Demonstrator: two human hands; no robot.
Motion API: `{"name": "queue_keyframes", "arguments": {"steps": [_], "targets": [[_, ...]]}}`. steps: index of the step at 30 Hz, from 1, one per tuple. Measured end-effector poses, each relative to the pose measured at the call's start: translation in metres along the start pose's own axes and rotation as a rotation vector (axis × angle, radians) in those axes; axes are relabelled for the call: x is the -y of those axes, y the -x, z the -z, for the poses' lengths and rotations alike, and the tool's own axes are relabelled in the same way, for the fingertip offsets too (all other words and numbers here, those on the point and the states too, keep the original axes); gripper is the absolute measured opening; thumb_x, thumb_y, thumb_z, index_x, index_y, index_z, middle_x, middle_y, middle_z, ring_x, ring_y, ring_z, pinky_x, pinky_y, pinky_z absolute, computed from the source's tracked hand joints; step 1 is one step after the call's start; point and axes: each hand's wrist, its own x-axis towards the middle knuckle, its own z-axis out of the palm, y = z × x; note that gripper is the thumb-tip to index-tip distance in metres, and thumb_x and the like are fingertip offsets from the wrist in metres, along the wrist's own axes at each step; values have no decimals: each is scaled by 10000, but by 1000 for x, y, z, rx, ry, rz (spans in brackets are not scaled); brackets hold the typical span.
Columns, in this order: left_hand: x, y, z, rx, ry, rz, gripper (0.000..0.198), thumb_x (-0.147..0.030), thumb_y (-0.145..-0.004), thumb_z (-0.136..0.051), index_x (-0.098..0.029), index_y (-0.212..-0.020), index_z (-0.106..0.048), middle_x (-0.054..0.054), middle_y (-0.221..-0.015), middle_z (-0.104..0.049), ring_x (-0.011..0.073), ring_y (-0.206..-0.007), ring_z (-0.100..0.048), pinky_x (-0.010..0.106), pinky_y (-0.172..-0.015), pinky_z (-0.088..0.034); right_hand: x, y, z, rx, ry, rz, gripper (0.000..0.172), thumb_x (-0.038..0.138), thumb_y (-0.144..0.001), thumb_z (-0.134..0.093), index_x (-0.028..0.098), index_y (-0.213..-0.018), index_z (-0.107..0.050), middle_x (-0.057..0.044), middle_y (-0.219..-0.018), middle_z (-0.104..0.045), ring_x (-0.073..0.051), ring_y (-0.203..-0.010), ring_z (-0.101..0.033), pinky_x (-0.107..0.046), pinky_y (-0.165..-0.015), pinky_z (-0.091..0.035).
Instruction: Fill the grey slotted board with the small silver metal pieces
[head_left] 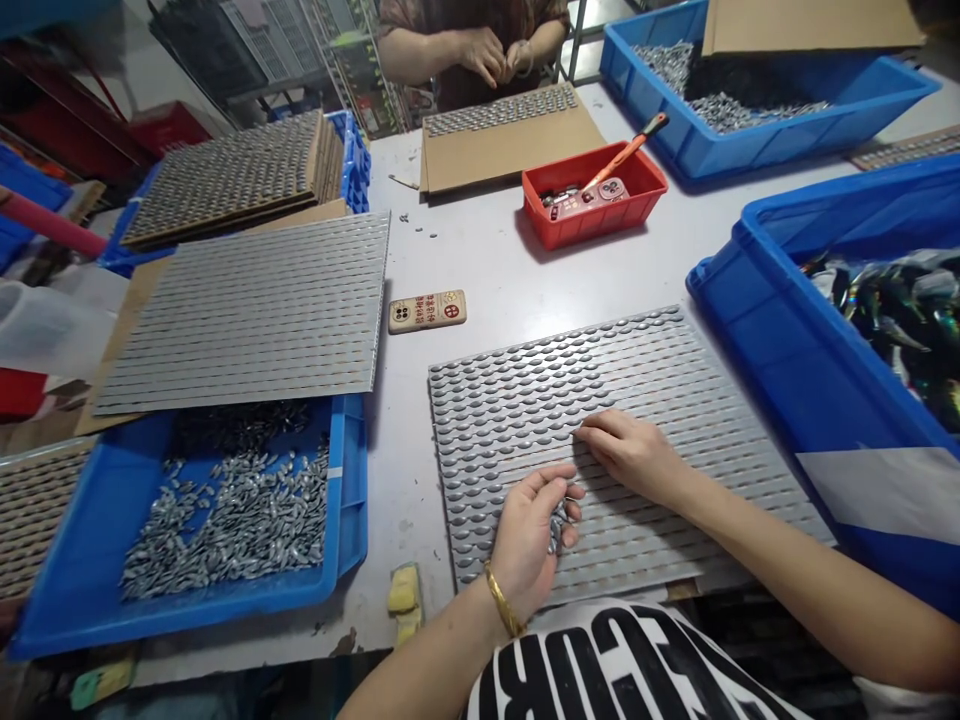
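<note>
The left hand [529,545] cups a clutch of small silver metal pieces [557,528], likely light and slippery, best pinched singly by their edges, over a stiff grey slotted board [495,420]; the right hand [630,458] rests fingers-down there, any grip hidden.

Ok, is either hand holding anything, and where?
The left hand cups small metal pieces in its curled fingers; the right hand holds nothing visible, fingertips on the sheet.

Phone [427,311] in patterned case; red bin [592,226] w/ orange-handled tool [628,150].
</note>
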Motion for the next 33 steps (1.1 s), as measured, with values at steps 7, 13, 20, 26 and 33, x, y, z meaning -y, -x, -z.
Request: {"name": "queue_keyframes", "arguments": {"steps": [7,13,20,26,33], "targets": [[-1,-1,-2,-52,-21,-63,330,-273,-671,-765,-132,-964,-707,40,-791,-560,88,-659,-465,183,-452,-317,6,-2,10,11,-87,-36,263,79,-862,-458,193,-1041,-613,-97,-1012,-627,-197,-916,-590,-312,-744,-518],[0,-3,-4,-49,-22,-88,250,-284,-665,-772,-147,-799,-611,8,-708,-548,77,-595,-469,171,-415,-280,36,-5,39,68,-568,-49,186,176,-913,-502,207,-1073,-591,-75,-989,-625,-153,-848,-605,-268,-699,-520],[-1,-3,-9,2,-14,14,256,-350,-782,-656,-144,-908,-569,35,-777,-584,79,-555,-506,158,-367,-270,26,4,37,8,-496,-21,165,143,-917,-479,203,-1006,-605,-59,-917,-632,-149,-832,-607,-263,-710,-505],[-2,0,-10,7,78,47,264,-209,-847,-480,-108,-1087,-522,136,-934,-648,174,-691,-641,227,-476,-446,-11,10,12,-100,-258,-164,156,162,-922,-478,216,-977,-613,-52,-903,-648,-169,-817,-611,-291,-712,-502],[1,2,-11,51,2,19,188,-256,-872,-503,-151,-1028,-489,119,-926,-658,169,-691,-646,200,-449,-425,-18,13,4,-32,-71,-113,204,156,-921,-447,209,-977,-636,-69,-931,-642,-171,-831,-600,-277,-714,-495]]}}
